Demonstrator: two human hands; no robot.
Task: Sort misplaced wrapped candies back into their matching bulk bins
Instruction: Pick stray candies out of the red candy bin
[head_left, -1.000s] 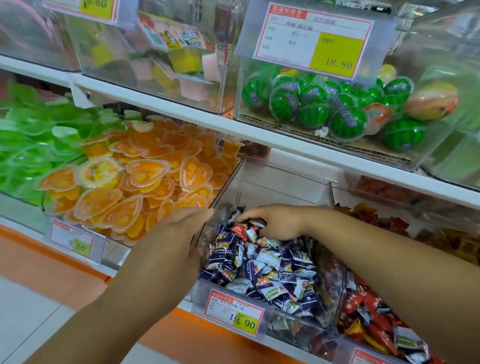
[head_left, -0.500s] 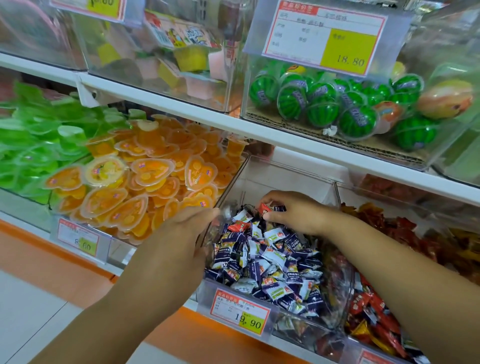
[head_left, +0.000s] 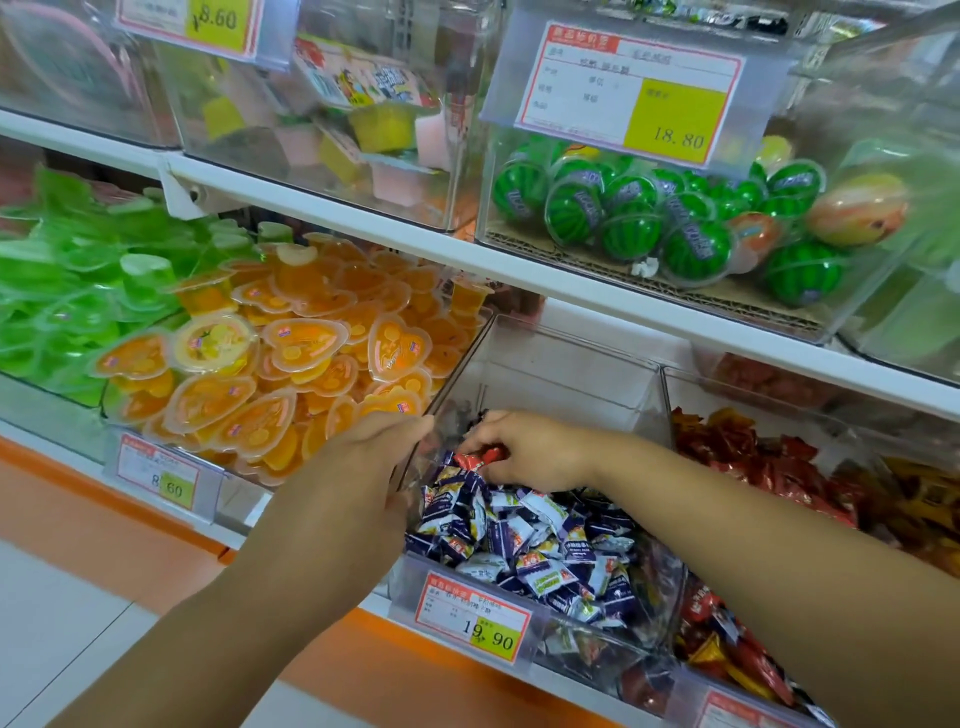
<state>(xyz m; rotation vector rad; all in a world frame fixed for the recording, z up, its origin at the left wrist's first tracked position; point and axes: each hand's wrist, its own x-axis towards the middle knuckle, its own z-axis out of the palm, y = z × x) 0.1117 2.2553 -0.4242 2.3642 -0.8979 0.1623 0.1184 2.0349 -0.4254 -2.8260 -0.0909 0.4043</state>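
A clear bulk bin (head_left: 566, 358) on the lower shelf holds a heap of purple-and-white wrapped candies (head_left: 524, 535). My right hand (head_left: 530, 452) reaches into the back of that heap and pinches a red wrapped candy (head_left: 475, 460) between its fingertips. My left hand (head_left: 358, 467) grips the bin's clear left wall near its front corner. To the right, a neighbouring bin (head_left: 670, 395) is filled with red wrapped candies (head_left: 737, 452).
Left of the purple bin lie orange heart-shaped jelly cups (head_left: 291, 374) and green jelly cups (head_left: 78, 291). The upper shelf carries bins of watermelon-patterned balls (head_left: 634, 218) and square jelly cups (head_left: 374, 130). Price tags (head_left: 472, 618) hang on the bin fronts. An orange shelf base (head_left: 337, 665) runs below.
My right hand has drawn back slightly toward the left of the purple heap, with a red candy now showing between its fingers. My left hand stays on the bin wall.
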